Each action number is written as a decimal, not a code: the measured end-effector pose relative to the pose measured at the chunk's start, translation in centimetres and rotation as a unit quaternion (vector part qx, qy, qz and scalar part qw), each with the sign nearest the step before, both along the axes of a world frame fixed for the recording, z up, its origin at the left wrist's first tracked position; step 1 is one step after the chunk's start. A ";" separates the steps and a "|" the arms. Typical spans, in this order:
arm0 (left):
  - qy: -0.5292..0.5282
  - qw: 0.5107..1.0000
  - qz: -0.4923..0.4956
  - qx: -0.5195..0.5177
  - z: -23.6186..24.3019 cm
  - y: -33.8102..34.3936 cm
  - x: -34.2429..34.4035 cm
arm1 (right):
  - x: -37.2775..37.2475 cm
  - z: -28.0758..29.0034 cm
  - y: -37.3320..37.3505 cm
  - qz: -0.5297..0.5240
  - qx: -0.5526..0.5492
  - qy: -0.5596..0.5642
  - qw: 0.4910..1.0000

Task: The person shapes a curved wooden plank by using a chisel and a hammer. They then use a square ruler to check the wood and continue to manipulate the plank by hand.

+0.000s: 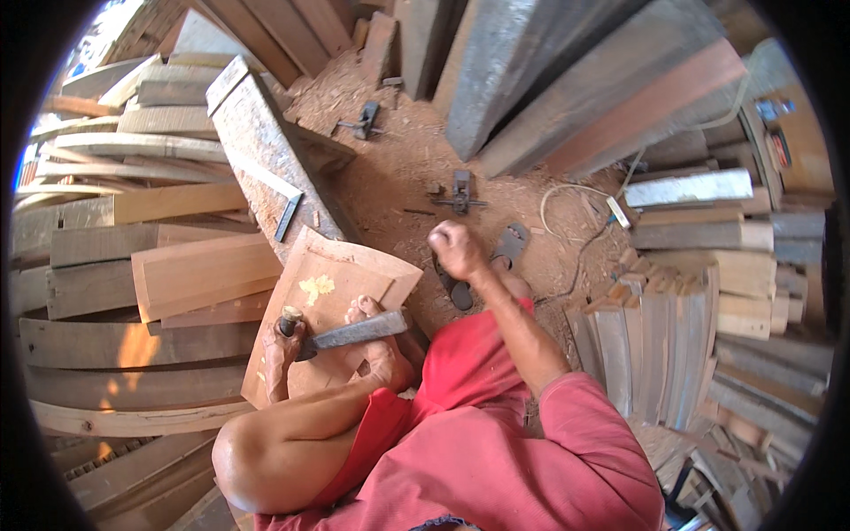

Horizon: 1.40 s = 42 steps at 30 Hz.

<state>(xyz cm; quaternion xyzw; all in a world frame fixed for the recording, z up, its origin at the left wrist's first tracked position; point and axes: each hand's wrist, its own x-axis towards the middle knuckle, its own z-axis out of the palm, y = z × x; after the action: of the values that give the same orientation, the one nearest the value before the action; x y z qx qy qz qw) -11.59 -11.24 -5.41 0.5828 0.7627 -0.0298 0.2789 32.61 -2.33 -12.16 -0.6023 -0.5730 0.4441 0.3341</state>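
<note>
My left hand (282, 350) grips an upright chisel-like tool (289, 319) with a wooden-topped handle on a light wooden board (332, 265), which has a pale yellow patch. A grey bar (354, 329) lies crosswise beside that hand, over my bare foot (376, 363) on the board. My right hand (454, 248) is raised to the right of the board, closed in a fist; whatever it may hold is hidden. A metal square (288, 208) rests on a long weathered beam (248, 133) behind the board.
Stacked planks (124, 292) fill the left; more timber (646, 345) stands at right. Large beams (505, 71) lean at the back. Two hand planes (460, 190) (363, 122), sandals (512, 243) and a cord with a white socket strip (617, 211) lie on the shaving-covered floor (398, 168).
</note>
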 end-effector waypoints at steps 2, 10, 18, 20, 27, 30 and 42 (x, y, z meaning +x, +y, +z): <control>-0.008 0.999 0.041 -0.013 -0.2 -1.2 -0.7 | 1.9 -6.7 2.3 0.010 -0.052 -0.061 0.997; 0.058 0.974 0.168 -0.139 4.5 -3.5 2.0 | 2.9 -28.6 9.0 0.124 -0.290 -0.104 0.943; 0.191 0.969 -0.133 -0.078 -1.8 -8.1 17.1 | 0.0 -44.0 17.7 0.093 -0.339 -0.110 0.930; 0.270 0.934 -0.228 0.055 -5.0 -6.9 21.2 | 0.0 -49.0 18.9 0.091 -0.324 -0.104 0.936; 0.269 0.948 -0.133 -0.106 0.8 -8.1 11.6 | 1.5 -62.2 19.4 -0.079 -0.447 0.110 0.884; 0.236 0.930 0.109 -0.261 7.1 -6.3 8.5 | 1.9 -58.5 20.7 -0.024 -0.431 0.019 0.902; 0.151 0.982 0.106 -0.033 4.2 3.7 3.5 | 5.8 -28.1 11.0 0.164 -0.211 -0.035 0.963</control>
<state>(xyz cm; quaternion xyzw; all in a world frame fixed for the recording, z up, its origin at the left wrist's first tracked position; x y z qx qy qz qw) -8.11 -7.56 -1.17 0.4777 0.8521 -0.1132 0.1814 38.39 8.69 -40.24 -0.5716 -0.5688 0.5825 0.1019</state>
